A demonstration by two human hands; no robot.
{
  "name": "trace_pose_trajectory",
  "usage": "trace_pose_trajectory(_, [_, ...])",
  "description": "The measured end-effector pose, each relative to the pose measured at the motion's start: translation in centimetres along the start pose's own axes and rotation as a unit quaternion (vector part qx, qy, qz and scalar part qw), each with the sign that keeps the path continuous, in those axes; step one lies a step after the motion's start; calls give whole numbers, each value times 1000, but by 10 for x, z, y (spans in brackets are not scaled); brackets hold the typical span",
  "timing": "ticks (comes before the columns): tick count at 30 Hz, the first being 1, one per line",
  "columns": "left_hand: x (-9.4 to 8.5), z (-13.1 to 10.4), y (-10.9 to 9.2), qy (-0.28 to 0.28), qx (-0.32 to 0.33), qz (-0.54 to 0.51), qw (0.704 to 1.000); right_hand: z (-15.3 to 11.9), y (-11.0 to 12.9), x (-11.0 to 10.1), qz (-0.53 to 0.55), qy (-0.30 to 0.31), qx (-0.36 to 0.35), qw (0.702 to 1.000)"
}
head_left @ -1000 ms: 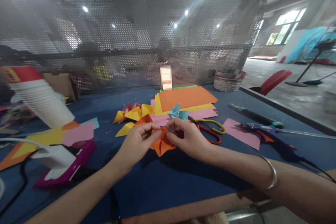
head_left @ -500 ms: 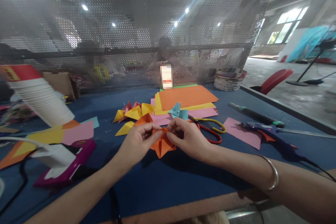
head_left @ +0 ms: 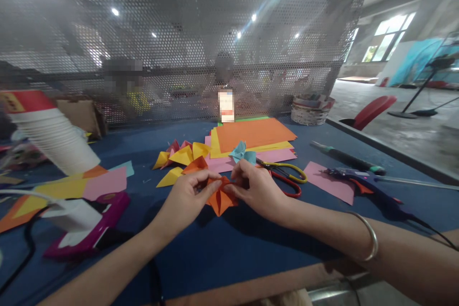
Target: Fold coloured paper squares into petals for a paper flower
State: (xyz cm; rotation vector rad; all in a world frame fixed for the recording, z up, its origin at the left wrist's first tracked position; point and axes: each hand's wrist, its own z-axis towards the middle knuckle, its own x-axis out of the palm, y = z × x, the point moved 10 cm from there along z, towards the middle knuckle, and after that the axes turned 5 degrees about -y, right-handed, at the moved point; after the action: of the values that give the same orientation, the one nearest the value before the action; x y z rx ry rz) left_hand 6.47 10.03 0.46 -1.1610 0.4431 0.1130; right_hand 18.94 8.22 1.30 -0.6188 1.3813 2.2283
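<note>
Between my two hands is an orange folded paper piece [head_left: 220,202] with pointed, petal-like flaps, held just above the blue table. My left hand [head_left: 191,193] pinches its left side between thumb and fingers. At its right side, my right hand [head_left: 256,191] is closed in a pinch, thumb against the paper; the fingertips are partly hidden. Right behind the hands lie another orange folded piece [head_left: 196,164], yellow folded pieces [head_left: 182,156] and a light-blue one [head_left: 241,153]. Scissors [head_left: 287,179] with yellow and red handles rest beside my right hand.
Coloured paper sheets [head_left: 254,135] are stacked behind. To the right are a glue gun [head_left: 373,189] on a pink sheet [head_left: 315,179], a dark-handled tool [head_left: 351,160] and a woven basket [head_left: 311,110]. Stacked paper cups [head_left: 53,129] and a purple power strip [head_left: 114,210] stand left.
My right fingers have shifted slightly on the orange folded paper, and its right flaps sit a little differently. My left hand keeps its pinch. The whole view has moved very slightly.
</note>
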Motion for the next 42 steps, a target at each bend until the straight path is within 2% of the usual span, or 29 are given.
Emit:
trace_pose_trajectory(6, [5, -2, -1, 29, 8, 4, 1000, 0, 3, 3, 2, 11, -18, 1000])
trace_pose_trajectory(11, [3, -1, -1, 24, -1, 0, 1000, -1, 7, 2, -2, 5, -42, 999])
trace_pose_trajectory(16, [1, -1, 1, 19, -20, -7, 1000, -3, 19, -1, 6, -6, -94, 996])
trace_pose_trajectory(23, [2, 0, 11, 25, -70, -34, 997, -6, 33, -9, 14, -25, -157, 987])
trace_pose_trajectory(30, [8, -2, 17, 49, -113, -67, 990, -6, 34, -5, 4, -4, -204, 979])
trace_pose_trajectory(37, [9, -1, 21, 46, -129, -65, 988, -5, 30, -4, 3, -5, -195, 981])
trace_pose_trajectory(42, [5, 1, 15, 27, -98, -48, 994, -6, 31, -1, 14, 13, -148, 989])
